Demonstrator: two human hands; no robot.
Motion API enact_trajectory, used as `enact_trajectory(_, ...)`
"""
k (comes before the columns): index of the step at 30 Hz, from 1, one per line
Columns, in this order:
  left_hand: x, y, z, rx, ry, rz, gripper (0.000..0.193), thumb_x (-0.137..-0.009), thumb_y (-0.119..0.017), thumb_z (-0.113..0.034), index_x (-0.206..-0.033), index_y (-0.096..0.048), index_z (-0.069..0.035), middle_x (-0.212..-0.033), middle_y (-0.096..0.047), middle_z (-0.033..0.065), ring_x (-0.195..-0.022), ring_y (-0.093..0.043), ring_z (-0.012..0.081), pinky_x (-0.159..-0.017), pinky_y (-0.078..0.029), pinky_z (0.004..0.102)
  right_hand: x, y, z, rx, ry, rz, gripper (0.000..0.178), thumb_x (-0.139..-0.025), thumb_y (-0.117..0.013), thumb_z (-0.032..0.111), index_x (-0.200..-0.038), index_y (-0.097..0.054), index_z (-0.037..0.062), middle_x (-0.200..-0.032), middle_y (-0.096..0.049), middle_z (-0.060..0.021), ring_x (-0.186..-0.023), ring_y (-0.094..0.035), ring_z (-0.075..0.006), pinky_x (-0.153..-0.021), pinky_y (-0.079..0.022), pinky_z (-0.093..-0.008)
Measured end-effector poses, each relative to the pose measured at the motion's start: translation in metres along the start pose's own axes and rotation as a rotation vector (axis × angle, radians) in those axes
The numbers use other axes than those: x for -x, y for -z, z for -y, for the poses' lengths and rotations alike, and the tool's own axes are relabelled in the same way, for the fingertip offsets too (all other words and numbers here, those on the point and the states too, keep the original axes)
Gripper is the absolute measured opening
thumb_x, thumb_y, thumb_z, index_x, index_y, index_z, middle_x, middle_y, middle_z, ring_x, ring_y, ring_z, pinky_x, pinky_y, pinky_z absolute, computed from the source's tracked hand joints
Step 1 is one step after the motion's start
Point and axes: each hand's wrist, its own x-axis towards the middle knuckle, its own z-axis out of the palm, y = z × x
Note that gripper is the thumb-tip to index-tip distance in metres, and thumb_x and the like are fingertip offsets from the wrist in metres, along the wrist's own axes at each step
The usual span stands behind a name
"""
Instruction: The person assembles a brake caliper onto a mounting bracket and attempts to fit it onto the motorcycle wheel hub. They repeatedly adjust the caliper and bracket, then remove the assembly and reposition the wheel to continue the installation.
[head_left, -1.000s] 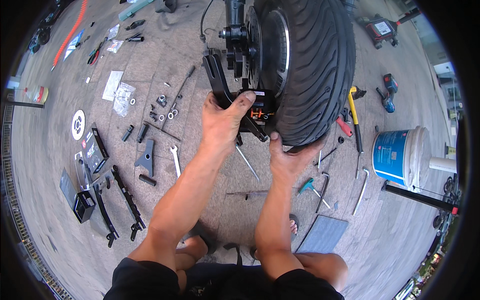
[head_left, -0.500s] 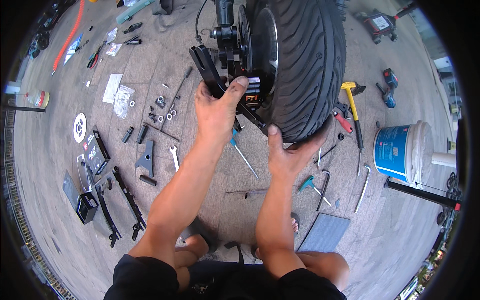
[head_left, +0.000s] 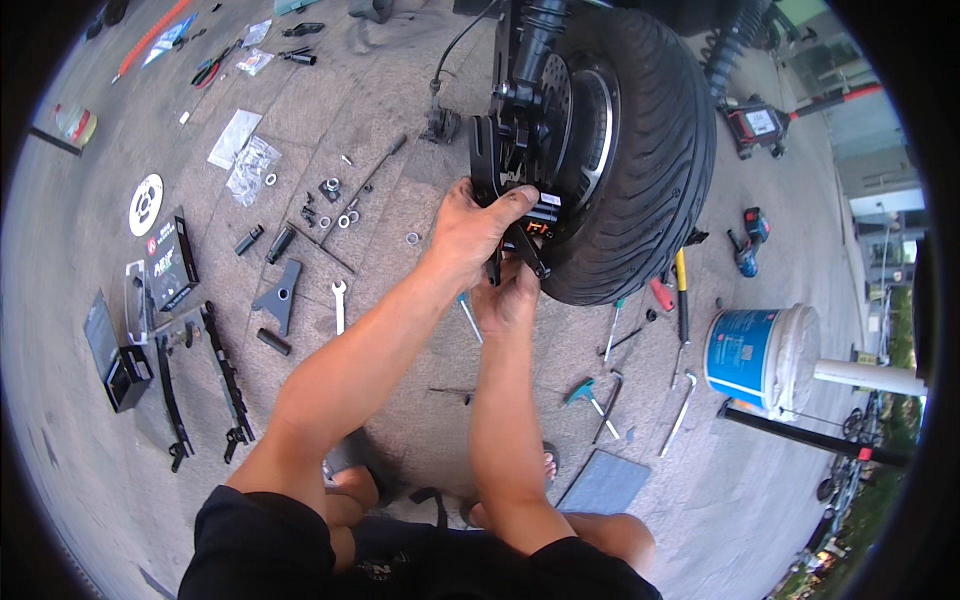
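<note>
While my left hand (head_left: 470, 235) clasps the long black metal bracket arm (head_left: 484, 145), thumb over the boxy black caliper with orange markings (head_left: 545, 212), my right hand (head_left: 508, 302) reaches up from below, fingers partly hidden behind the bracket's lower end; can't tell if they pinch anything. Caliper sits just beside the wide black rubber tyre (head_left: 645, 170). Bracket and left hand block part of the view. Grey paved floor (head_left: 420, 360), left side: silver open-ended wrench (head_left: 340, 300), dark grey winged metal plate (head_left: 283, 309). Right side: teal-handled T-shaped key (head_left: 582, 392), yellow-and-black hammer (head_left: 682, 290) near the tyre, round blue-and-white plastic bucket (head_left: 750, 350) well apart from my hands.
</note>
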Motion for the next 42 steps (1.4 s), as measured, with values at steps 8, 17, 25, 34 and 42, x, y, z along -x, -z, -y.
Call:
enact_trajectory(8,-0.014,0.035,-0.046,-0.223,0.259,-0.026,0.046,-0.082,-0.068,-0.030,-0.110,-0.053,0.003,-0.085,-0.058,0.0087,-0.064,-0.059,0.0165,-0.047,-0.050,0.0336,0.000,-0.024,-0.003,0.099,0.152,-0.043,0.047,-0.094,-0.054,0.039,-0.128,-0.049,0.0065,-0.122,-0.058,-0.0089,-0.111,-0.057,-0.0222,-0.096,-0.046,-0.0405)
enact_trajectory(17,-0.019,0.043,-0.043,-0.157,0.342,0.047,0.031,-0.084,-0.067,-0.033,-0.088,-0.057,-0.004,-0.064,-0.057,0.0051,-0.047,-0.049,0.0113,-0.037,-0.032,0.0249,0.003,-0.033,0.001,0.145,0.174,-0.120,0.048,-0.094,-0.052,0.042,-0.126,-0.049,0.0063,-0.124,-0.056,-0.0110,-0.116,-0.053,-0.0256,-0.104,-0.042,-0.0414)
enact_trajectory(25,-0.033,0.058,-0.032,-0.095,0.296,-0.019,0.032,-0.084,-0.065,-0.035,-0.081,-0.061,-0.003,-0.063,-0.059,0.0064,-0.045,-0.049,0.0134,-0.038,-0.035,0.0272,-0.011,-0.055,0.005,0.197,0.191,-0.146,0.043,-0.098,-0.047,0.038,-0.129,-0.048,0.0089,-0.121,-0.057,-0.0081,-0.113,-0.054,-0.0233,-0.104,-0.037,-0.0426)
enact_trajectory(34,-0.050,0.075,-0.029,-0.061,0.275,-0.023,0.032,-0.083,-0.066,-0.035,-0.078,-0.059,-0.004,-0.064,-0.059,0.0080,-0.046,-0.048,0.0144,-0.039,-0.035,0.0296,-0.009,-0.070,0.006,0.318,0.193,-0.258,0.045,-0.100,-0.037,0.042,-0.131,-0.045,0.0099,-0.126,-0.054,-0.0070,-0.117,-0.051,-0.0213,-0.105,-0.037,-0.0396)
enact_trajectory(42,-0.047,0.067,-0.034,-0.048,0.255,0.023,0.033,-0.085,-0.065,-0.034,-0.086,-0.061,-0.001,-0.063,-0.060,0.0085,-0.043,-0.047,0.0130,-0.037,-0.033,0.0267,-0.006,-0.049,-0.001,0.316,0.193,-0.250,0.046,-0.098,-0.041,0.044,-0.129,-0.049,0.0097,-0.128,-0.054,-0.0073,-0.119,-0.051,-0.0239,-0.104,-0.041,-0.0403)
